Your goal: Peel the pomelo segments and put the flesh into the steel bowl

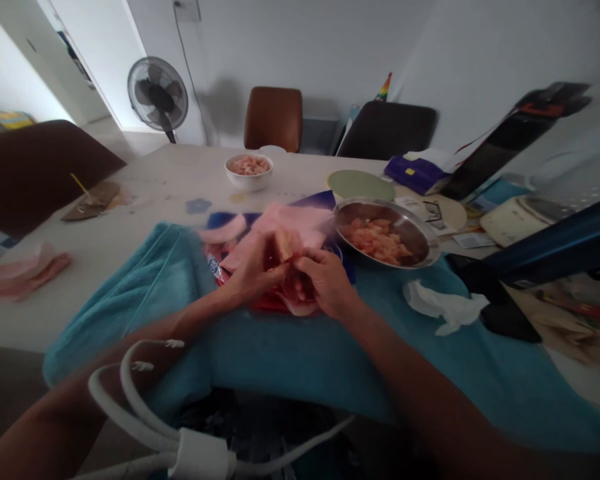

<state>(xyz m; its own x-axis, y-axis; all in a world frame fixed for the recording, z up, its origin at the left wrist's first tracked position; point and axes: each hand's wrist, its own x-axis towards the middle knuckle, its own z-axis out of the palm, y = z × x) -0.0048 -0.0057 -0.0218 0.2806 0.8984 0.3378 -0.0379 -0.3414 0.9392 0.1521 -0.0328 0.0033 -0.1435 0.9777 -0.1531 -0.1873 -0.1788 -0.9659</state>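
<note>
My left hand [255, 270] and my right hand [327, 277] are close together over the middle of the table. Between their closed fingers is a small yellowish-pink piece of raw meat [286, 243], blurred by motion. Under and behind it lie soft, pale pink sheet-like pieces [300, 223] on red and blue plastic packaging [217, 267]. To the right of my right hand, a steel bowl [427, 250] holds chopped raw meat [377, 239]. Farther back stands a white bowl [250, 181] with more pink chopped meat.
A teal towel [150, 287] covers the near table edge. On the right are a crumpled tissue [445, 303], a green round lid [360, 185], a purple tissue pack [415, 173] and a dark blue cylinder [570, 240]. White cables [130, 413] hang near my left forearm.
</note>
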